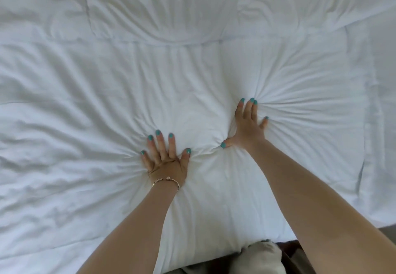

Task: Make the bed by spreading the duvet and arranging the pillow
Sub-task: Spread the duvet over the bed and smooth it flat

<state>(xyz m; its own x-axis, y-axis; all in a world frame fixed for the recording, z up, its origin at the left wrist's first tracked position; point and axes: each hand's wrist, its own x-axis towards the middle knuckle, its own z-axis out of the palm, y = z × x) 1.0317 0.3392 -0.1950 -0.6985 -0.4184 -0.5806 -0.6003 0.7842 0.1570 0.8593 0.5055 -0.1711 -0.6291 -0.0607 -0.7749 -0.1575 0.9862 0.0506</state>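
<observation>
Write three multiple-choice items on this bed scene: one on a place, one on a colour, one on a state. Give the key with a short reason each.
1. Where does the bracelet sit?
A. on the left wrist
B. on the right wrist
C. loose on the duvet

2. What colour is the nail polish on both hands?
A. red
B. teal
C. black

3. How do the hands meet the white duvet?
A. both lifted clear of it
B. both pressed flat on it, fingers spread
C. one holds up a corner

Key:
1 A, the gold bracelet circles the wrist just behind the left hand.
2 B, every visible nail on the left hand and the right hand is teal.
3 B, both palms lie down on the duvet with fingers straight, and creases fan out from each hand.
</observation>
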